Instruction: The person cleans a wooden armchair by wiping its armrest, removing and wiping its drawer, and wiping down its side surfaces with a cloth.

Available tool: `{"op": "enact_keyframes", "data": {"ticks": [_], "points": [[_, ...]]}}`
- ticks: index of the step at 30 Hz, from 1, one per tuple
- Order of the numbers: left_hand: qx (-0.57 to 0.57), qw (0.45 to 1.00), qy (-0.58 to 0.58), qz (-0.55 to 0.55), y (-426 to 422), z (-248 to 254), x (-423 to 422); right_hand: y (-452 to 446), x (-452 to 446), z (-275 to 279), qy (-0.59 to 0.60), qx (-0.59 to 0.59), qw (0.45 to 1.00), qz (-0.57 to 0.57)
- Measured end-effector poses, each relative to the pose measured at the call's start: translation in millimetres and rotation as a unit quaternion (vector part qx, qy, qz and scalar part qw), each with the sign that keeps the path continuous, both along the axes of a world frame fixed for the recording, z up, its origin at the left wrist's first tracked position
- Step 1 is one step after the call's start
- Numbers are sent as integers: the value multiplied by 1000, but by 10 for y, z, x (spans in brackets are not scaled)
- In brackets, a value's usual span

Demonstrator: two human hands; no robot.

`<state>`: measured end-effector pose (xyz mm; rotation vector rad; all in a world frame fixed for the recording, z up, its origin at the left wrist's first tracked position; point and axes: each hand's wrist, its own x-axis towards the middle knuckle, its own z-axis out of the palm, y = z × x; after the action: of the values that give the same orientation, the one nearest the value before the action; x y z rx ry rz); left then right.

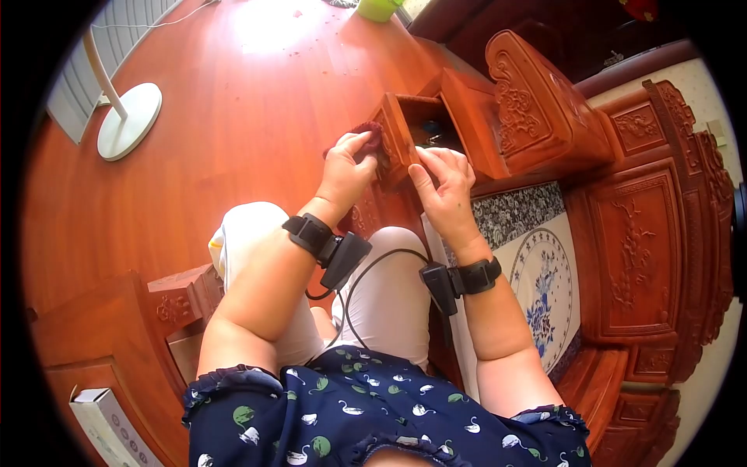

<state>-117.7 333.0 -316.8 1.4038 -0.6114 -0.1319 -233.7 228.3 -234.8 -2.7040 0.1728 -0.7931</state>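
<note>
A reddish-brown wooden drawer (401,128) is pulled out of a carved cabinet, with small dark items (430,134) inside that I cannot make out. My left hand (350,165) has its fingers closed on a dark red cloth (369,140), pressed against the outer front face of the drawer. Gripping the drawer's near side edge, my right hand (443,175) has its thumb outside and its fingers over the rim. Each wrist wears a black strap with a black box, and a cable runs between them.
A carved wooden bench (630,249) with a floral cushion (537,303) stands at the right. On the floor at the left is a white round stand base (128,121). A green bin (379,8) stands at the top, and a white box (109,428) lies lower left.
</note>
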Motion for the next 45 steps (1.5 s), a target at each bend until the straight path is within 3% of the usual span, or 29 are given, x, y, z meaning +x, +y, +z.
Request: {"op": "enact_keyframes", "data": {"ticks": [2,6,9,11,13,15,17,18,20,22,24,27,31,33,34,36,45], "points": [[-42,980,167,-104,56,44,-13,7,3,-2,-7,-6,1000,1],[40,953,233,-191,237,136,-59,-4,6,-14,-2,-2,1000,2],[41,944,232,-231,289,100,44,-13,-28,-31,17,-19,1000,14],[22,945,240,-221,313,137,65,14,-39,-48,17,-31,999,10],[-79,929,338,-129,348,130,100,38,-35,-41,22,-23,999,3],[-101,930,340,-99,358,119,130,40,-46,-29,27,-26,999,0],[-65,959,261,-91,326,102,157,-8,-41,-18,16,-3,1000,3],[-19,994,95,-51,305,69,164,-21,-42,-12,18,1,1000,6],[13,998,-32,-43,235,1,162,-3,-42,-13,23,-7,1000,4],[40,994,-100,-21,210,15,160,3,-37,-26,29,-22,999,-1],[157,938,-299,81,236,46,151,-11,-20,-9,19,-7,1000,3],[257,899,-346,80,230,33,187,-16,-15,-1,11,8,1000,4],[280,890,-355,63,221,0,211,-13,-1,-13,2,3,1000,5],[210,949,-232,25,146,-103,183,-2,5,-12,-1,8,1000,4],[211,949,-234,25,118,-133,178,2,12,-3,-4,10,1000,4],[114,989,-54,-74,83,-137,168,5,20,-9,-5,7,1000,-1],[99,971,84,-200,246,139,91,7,11,-31,-1,0,1000,-9]]}}
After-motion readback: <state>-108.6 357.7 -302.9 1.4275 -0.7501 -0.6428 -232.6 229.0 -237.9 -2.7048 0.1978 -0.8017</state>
